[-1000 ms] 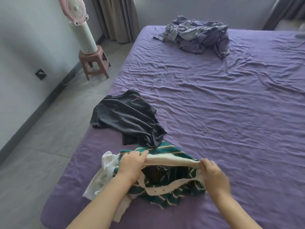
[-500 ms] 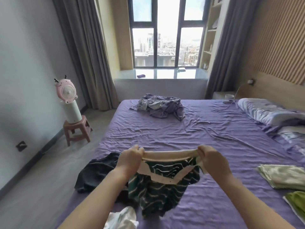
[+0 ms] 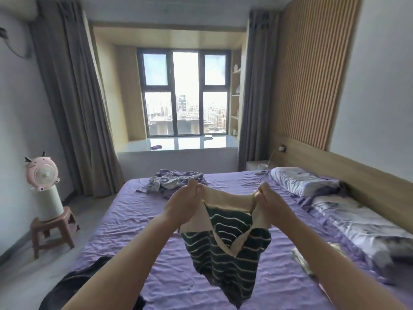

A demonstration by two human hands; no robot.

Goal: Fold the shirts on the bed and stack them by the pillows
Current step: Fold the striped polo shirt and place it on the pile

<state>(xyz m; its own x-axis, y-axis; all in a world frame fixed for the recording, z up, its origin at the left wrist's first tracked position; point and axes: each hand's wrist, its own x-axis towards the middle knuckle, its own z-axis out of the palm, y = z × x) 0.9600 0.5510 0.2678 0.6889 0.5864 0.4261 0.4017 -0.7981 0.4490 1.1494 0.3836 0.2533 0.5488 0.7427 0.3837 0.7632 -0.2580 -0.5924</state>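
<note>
Home bedroom, apt high up. Double bed (image 3: 156, 222) w/ wrinkled purple sheet, pillows (image 3: 299, 181) along a wood headboard (image 3: 357, 168), slatted wood wall panel (image 3: 312, 74) above it. Bay window (image 3: 185, 92) w/ city towers outside, grey curtains (image 3: 73, 97) each side, built-in shelves (image 3: 235, 90) at right. Pink desk fan (image 3: 43, 175) on a plastic stool (image 3: 52, 229). Loose clothes pile (image 3: 172, 182) on bed.

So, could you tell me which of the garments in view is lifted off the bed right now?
The dark green striped shirt with the cream collar: both hands hold it up by the collar, left hand, right hand. The dark shirt and the purple-grey heap lie on the bed.
</note>
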